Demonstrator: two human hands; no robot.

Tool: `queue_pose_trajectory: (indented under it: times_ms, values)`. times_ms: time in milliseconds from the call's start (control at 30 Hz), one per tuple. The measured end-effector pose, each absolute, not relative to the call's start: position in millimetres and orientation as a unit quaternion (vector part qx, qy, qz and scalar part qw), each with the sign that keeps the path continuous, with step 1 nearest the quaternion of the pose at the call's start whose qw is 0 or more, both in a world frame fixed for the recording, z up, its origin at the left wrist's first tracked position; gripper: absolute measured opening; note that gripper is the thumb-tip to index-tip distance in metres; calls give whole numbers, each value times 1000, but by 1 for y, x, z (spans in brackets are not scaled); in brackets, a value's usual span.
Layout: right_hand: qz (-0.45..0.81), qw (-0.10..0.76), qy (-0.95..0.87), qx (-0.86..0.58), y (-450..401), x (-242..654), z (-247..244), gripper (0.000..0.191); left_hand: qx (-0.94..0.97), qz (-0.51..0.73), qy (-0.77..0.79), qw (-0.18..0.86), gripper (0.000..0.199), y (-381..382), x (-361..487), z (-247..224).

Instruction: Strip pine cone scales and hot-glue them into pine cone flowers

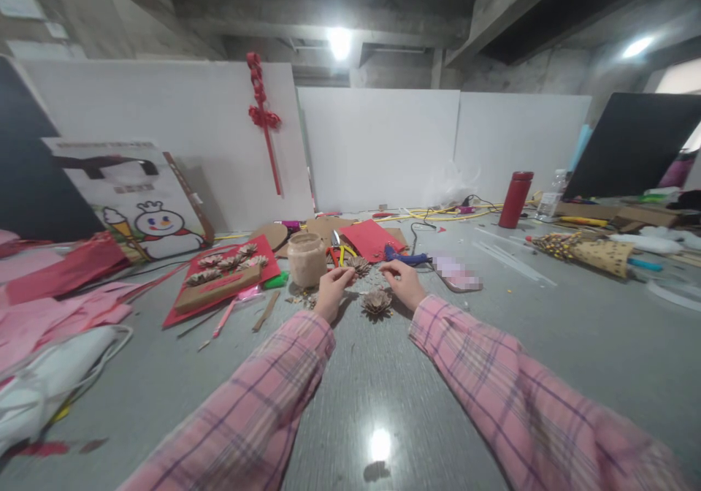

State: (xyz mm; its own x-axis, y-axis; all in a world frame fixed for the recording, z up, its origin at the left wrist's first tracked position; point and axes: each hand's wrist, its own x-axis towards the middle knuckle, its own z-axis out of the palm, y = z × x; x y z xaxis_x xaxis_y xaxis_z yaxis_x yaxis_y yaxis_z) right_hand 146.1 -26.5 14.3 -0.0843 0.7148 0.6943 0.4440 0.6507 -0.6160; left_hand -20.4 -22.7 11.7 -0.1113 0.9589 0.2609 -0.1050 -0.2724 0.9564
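My left hand (333,294) is closed in a pinch beside a brown jar (307,261). Its fingertips are near a brown petalled flower (358,265) that looks made of pinecone scales. Opposite it, my right hand (404,285) is pinched too, with thumb and fingertips together. Whatever either pinch holds is too small to make out. Another pinecone-like flower (377,304) lies on the table between my wrists, apart from the fingers. Small brown scraps (301,299) are scattered by the jar. A blue glue gun (405,256) rests just beyond my right hand.
Pliers (346,254) and red paper (372,240) lie behind the hands. On the left is a red sheet (183,308) bearing several brown flowers and a cardboard strip. A phone (457,273), a red bottle (515,200) and clear glue sticks (515,261) are to the right.
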Motion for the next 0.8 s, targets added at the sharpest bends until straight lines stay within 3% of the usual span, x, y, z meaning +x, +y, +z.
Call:
queue_pose_trajectory:
  times_ms: [500, 800]
  values:
    - [102, 480, -793, -362, -34, 140, 19, 14, 704, 466, 421, 330, 29, -37, -14, 19]
    - [93, 460, -814, -342, -36, 141, 21, 18, 755, 443, 456, 163, 22, -42, -12, 20]
